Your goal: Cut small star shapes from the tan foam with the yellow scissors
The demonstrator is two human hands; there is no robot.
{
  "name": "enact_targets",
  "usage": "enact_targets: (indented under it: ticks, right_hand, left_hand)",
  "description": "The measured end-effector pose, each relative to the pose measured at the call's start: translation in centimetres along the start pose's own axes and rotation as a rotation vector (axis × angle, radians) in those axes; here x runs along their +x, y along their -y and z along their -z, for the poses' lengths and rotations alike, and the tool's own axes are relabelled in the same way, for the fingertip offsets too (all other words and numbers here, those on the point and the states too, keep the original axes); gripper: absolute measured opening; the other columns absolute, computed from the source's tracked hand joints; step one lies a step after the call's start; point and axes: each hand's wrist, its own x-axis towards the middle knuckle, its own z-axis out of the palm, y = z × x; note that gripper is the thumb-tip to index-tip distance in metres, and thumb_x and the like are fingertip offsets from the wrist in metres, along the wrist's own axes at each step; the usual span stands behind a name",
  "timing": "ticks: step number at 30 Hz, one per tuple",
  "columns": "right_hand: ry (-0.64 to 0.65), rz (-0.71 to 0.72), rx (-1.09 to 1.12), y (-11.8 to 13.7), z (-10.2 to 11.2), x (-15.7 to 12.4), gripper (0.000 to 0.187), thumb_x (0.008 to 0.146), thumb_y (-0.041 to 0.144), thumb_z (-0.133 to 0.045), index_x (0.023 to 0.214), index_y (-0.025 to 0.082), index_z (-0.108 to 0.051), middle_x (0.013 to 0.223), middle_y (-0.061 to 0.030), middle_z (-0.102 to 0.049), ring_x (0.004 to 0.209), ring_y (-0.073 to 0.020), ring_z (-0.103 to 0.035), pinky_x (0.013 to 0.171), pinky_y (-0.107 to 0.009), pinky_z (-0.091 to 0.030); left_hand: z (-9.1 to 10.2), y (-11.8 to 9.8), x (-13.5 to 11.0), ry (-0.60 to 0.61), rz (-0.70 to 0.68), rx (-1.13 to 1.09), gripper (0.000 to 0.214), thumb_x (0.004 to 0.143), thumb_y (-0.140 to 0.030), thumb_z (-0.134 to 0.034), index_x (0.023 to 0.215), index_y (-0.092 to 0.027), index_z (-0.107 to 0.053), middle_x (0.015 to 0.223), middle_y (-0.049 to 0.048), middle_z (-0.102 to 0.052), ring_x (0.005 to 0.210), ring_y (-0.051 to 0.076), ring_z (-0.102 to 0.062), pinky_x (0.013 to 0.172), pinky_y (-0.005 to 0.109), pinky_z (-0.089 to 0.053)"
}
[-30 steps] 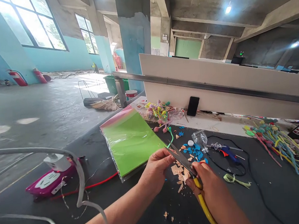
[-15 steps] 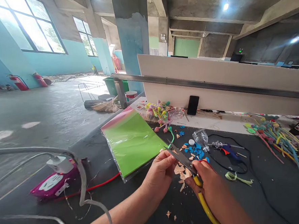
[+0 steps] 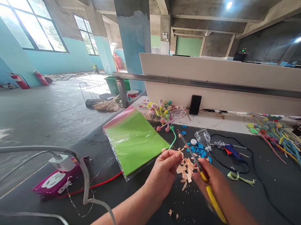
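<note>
Head cam view, looking down at a black desk (image 3: 273, 200) with both hands right over a messy little pile of peach foam scraps (image 3: 186, 169). The right hand (image 3: 212, 183) is closed firmly around the yellow handles of some scissors (image 3: 194, 157), and the blades point up and away, a bit blurry, so I can't really tell how far they're open. The left hand (image 3: 164, 171) is curled up just beside the pile, fingertips pinched together, but I can't tell if there's a scrap in there.

Blue foam bits (image 3: 200, 150) sit just past the scissors tips, next to a clear plastic bottle (image 3: 202, 138) lying on its side and a hot glue gun (image 3: 230, 151). Left of the hands there's a green sheet pack (image 3: 134, 144) in clear plastic, and a magenta power strip (image 3: 54, 182) sits further out. Over on the right is a heap of colorful twisted stems (image 3: 282, 145).
</note>
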Motion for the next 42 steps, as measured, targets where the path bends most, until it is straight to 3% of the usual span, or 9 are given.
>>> enact_targets:
  ticks: [3,6,9,18,24,29,37,42]
  right_hand:
    - [-0.08,-0.109,0.341,0.2,0.1,0.5,0.029,0.076,0.049,-0.061,0.088,0.023,-0.055,0.064,0.0047,-0.05,0.052,-0.0106,-0.047,0.051,-0.023,-0.039]
    - [-0.007,-0.201,0.604,0.4,0.1,0.7,0.032,0.073,0.046,-0.068,0.093,0.026,-0.054,0.07,0.0047,-0.053,0.05,-0.0083,-0.046,0.045,-0.021,-0.037]
    - [0.035,-0.199,0.754,0.3,-0.1,0.7,0.035,0.069,0.042,-0.073,0.095,0.027,-0.053,0.073,0.005,-0.056,0.044,-0.0058,-0.044,0.04,-0.02,-0.034]
    - [0.114,-0.207,0.699,0.6,0.4,0.6,0.031,0.071,0.037,-0.072,0.09,0.025,-0.052,0.064,0.0069,-0.05,0.046,-0.0065,-0.042,0.04,-0.02,-0.032]
    - [0.058,-0.194,0.653,-0.1,0.2,0.8,0.03,0.069,0.031,-0.072,0.089,0.024,-0.051,0.066,0.0073,-0.049,0.043,-0.0044,-0.037,0.038,-0.019,-0.03]
    - [0.027,-0.178,0.606,-0.2,-0.3,0.8,0.027,0.068,0.025,-0.07,0.09,0.024,-0.054,0.065,0.0069,-0.051,0.045,-0.0052,-0.038,0.038,-0.018,-0.029]
    - [-0.007,-0.267,0.657,-1.1,0.4,1.3,0.027,0.073,0.036,-0.069,0.094,0.027,-0.056,0.065,0.0069,-0.053,0.039,-0.0059,-0.041,0.037,-0.021,-0.033]
    - [0.025,-0.259,0.686,-1.1,-0.1,1.3,0.03,0.068,0.031,-0.074,0.092,0.027,-0.058,0.068,0.0052,-0.057,0.045,-0.0072,-0.046,0.04,-0.02,-0.036]
  left_hand:
    - [-0.1,-0.2,0.1,-0.01,0.015,0.114,0.015,0.07,-0.021,-0.072,0.063,-0.013,-0.062,0.065,-0.0011,-0.057,0.064,0.008,-0.05,0.066,0.019,-0.039]
    - [0.1,0.1,0.2,0.028,0.072,0.243,0.018,0.068,-0.023,-0.075,0.061,-0.013,-0.061,0.06,-0.0016,-0.058,0.058,0.007,-0.048,0.06,0.02,-0.036]
    - [0.2,0.7,0.1,0.099,0.119,0.341,0.019,0.067,-0.024,-0.076,0.062,-0.013,-0.061,0.06,-0.0015,-0.06,0.058,0.007,-0.048,0.059,0.02,-0.035]
    - [0.7,0.7,0.0,0.267,0.248,0.429,0.018,0.073,-0.03,-0.071,0.07,-0.013,-0.066,0.07,0.0026,-0.065,0.067,0.011,-0.054,0.069,0.024,-0.039]
    - [1.1,0.5,0.6,0.271,0.274,0.381,0.034,0.084,-0.044,-0.055,0.073,-0.014,-0.067,0.071,0.0033,-0.063,0.071,0.014,-0.057,0.076,0.029,-0.042]
    - [1.2,0.9,0.7,0.26,0.305,0.529,0.023,0.069,-0.034,-0.074,0.073,-0.014,-0.065,0.07,0.0016,-0.063,0.067,0.011,-0.054,0.067,0.023,-0.038]
    - [1.4,0.2,1.3,0.154,0.117,0.541,0.019,0.068,-0.03,-0.072,0.064,-0.015,-0.062,0.062,-0.0009,-0.058,0.058,0.009,-0.047,0.058,0.021,-0.034]
    - [1.3,0.4,1.2,0.167,0.134,0.566,0.02,0.068,-0.031,-0.072,0.064,-0.014,-0.061,0.06,-0.0019,-0.057,0.056,0.008,-0.043,0.056,0.021,-0.031]
